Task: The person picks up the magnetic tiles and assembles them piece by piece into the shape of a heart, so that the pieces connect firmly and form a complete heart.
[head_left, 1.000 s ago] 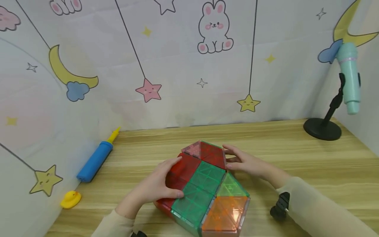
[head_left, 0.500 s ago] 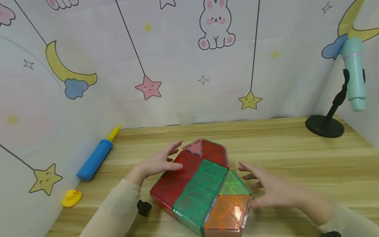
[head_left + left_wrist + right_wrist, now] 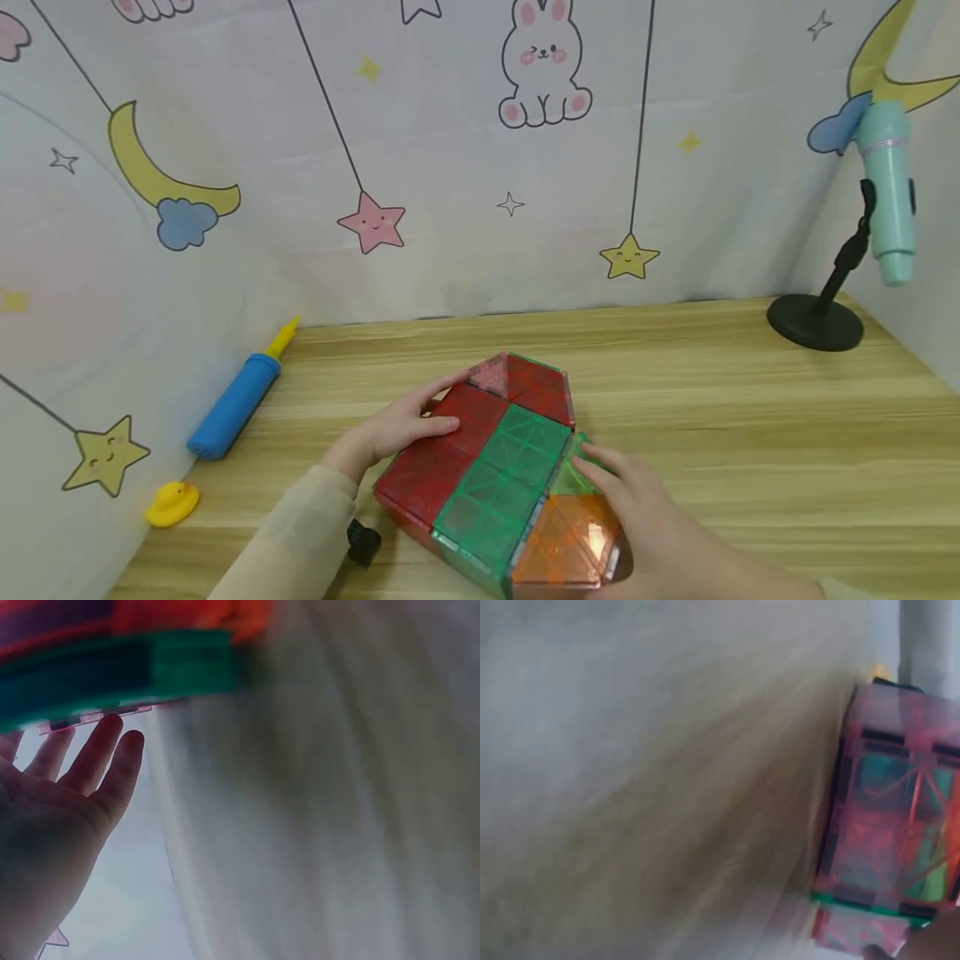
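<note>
A shape built of translucent magnetic tiles [image 3: 491,508] lies on the table, with red, green, orange, light green and pink panels on top. My left hand [image 3: 393,429] is at its left side, thumb over the red tiles [image 3: 472,412] and fingers stretched toward the pink triangle. In the left wrist view, the fingers [image 3: 101,754] reach up to the tiles' edge, fairly straight. My right hand [image 3: 648,525] grips the right side, fingertips over the light green triangle [image 3: 566,479] and the palm beside the orange tiles [image 3: 562,542]. Its thumb is mostly hidden.
A blue pump [image 3: 236,404] with a yellow nozzle and a yellow rubber duck [image 3: 172,504] lie at the left. At the back right stands a mint toy microphone [image 3: 887,192] on a black stand [image 3: 816,322]. A patterned cloth [image 3: 450,150] rises behind the table [image 3: 712,375].
My right hand has come from the tiles' far right side, drawn back off them, and closed in on the orange corner. The left hand has shifted back along the red edge, its fingers stretching further forward.
</note>
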`<state>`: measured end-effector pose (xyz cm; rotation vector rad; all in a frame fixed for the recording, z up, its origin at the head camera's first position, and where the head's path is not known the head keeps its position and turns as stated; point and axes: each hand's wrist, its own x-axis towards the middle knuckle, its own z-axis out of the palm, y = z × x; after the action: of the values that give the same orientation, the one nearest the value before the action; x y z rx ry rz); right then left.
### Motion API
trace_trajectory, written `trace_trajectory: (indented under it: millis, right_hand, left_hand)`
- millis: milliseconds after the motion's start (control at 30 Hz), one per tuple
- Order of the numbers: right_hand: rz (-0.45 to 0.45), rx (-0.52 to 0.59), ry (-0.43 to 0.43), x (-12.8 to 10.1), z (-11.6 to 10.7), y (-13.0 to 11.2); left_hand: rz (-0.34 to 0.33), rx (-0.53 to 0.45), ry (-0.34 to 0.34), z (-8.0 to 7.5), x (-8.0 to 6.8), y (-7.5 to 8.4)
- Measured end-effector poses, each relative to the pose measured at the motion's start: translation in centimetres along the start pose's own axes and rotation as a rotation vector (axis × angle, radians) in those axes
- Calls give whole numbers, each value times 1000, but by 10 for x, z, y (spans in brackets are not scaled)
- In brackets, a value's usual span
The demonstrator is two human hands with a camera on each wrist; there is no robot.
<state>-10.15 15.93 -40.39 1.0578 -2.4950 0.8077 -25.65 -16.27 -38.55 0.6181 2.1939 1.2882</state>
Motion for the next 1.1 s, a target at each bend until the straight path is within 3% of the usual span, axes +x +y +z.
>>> trace_trajectory:
  millis: [100, 267, 433, 667, 833, 967, 1100]
  right_hand:
    - [24, -5, 16, 0, -1, -2]
    - [112, 68, -40, -1, -8, 6]
    - [110, 167, -79, 0, -16, 31]
    - [120, 290, -20, 1, -30, 76]
    - [282, 342, -14, 3, -44, 97]
    - [397, 368, -13, 5, -49, 101]
    - [331, 378, -5, 5, -46, 93]
  left_hand:
    - [11, -6, 11, 1, -1, -2]
    - [33, 44, 50, 2, -5, -3]
    - [24, 69, 102, 8, -15, -1]
    - [35, 121, 144, 14, -31, 4]
    - [95, 101, 102, 5, -43, 1]
    - [148, 60, 106, -5, -46, -6]
    - [152, 92, 110, -5, -41, -14]
